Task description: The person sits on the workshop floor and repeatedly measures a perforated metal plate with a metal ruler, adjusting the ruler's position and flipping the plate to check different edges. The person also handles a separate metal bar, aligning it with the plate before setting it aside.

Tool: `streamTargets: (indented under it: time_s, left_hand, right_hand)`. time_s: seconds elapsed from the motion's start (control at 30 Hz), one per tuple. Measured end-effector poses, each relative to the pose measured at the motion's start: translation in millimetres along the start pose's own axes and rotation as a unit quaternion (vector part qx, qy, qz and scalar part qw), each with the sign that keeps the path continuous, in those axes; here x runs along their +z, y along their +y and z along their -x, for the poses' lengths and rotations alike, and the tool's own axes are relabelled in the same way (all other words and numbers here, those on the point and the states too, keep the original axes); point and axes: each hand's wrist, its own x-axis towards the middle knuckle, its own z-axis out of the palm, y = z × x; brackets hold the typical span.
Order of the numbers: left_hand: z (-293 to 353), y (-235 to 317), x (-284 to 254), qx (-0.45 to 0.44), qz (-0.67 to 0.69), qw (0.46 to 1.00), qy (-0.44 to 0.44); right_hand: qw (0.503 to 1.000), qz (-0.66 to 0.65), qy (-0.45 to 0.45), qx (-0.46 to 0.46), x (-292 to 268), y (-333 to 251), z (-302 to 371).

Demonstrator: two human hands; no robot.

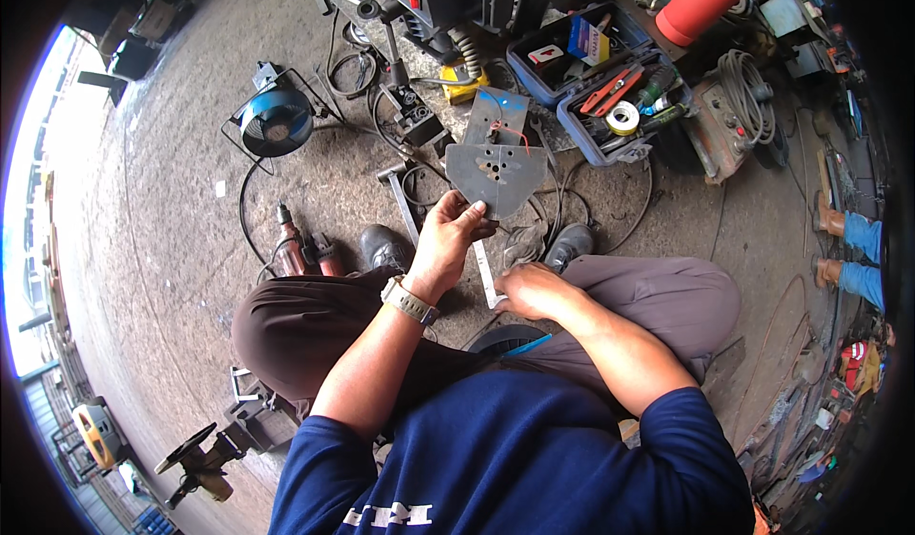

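My left hand (450,240) pinches the lower edge of a dark grey metal plate (519,178), thumb on top. The plate tapers to a rounded lower end and has a cluster of holes near its middle. Behind it stands another bluish-grey metal sheet (500,108), with a thin red wire close by. Between my knees, my right hand (534,290) is closed on the lower end of a narrow white strip (484,268) with small dark marks, like a ruler. The strip's upper end comes close to my left hand; I cannot tell whether they touch.
A blue toolbox (596,144) with tape and hand tools lies open ahead right, below a red cylinder (703,3). To the left are a blue fan (274,121) and a red power drill (292,247). Cables cross the concrete floor. Another person's legs (863,238) show far right.
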Motion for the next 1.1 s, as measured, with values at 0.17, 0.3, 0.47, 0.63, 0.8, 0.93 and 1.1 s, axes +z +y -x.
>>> streamTargets:
  time_s: [0.17, 0.3, 0.47, 0.63, 0.8, 0.93, 1.1]
  left_hand:
    - [1, 3, 0, -0.011, -0.013, 1.0, 0.007]
    - [1, 3, 2, -0.009, -0.02, 0.999, 0.026]
    - [0, 10, -4, -0.002, -0.011, 0.998, 0.06]
    - [-6, 8, -7, 0.02, -0.045, 0.996, 0.071]
    - [-9, 7, -7, 0.006, -0.05, 0.996, 0.07]
    - [-8, 6, -7, 0.004, -0.031, 0.997, 0.068]
    - [-5, 1, -3, 0.0, -0.03, 0.997, 0.072]
  right_hand:
    - [1.0, 0.001, -0.003, 0.001, 2, 1, 2]
    - [1.0, -0.003, -0.008, 0.008, 1, -1, 5]
    - [0.999, -0.035, -0.003, 0.03, -15, -16, 12]
    - [0.992, -0.112, 0.051, 0.023, -12, -12, 13]
    - [0.986, -0.117, 0.115, 0.033, -7, 2, 14]
    - [0.988, -0.09, 0.114, 0.055, -3, 15, 13]
    - [0.99, -0.047, 0.093, 0.091, 8, 26, 11]
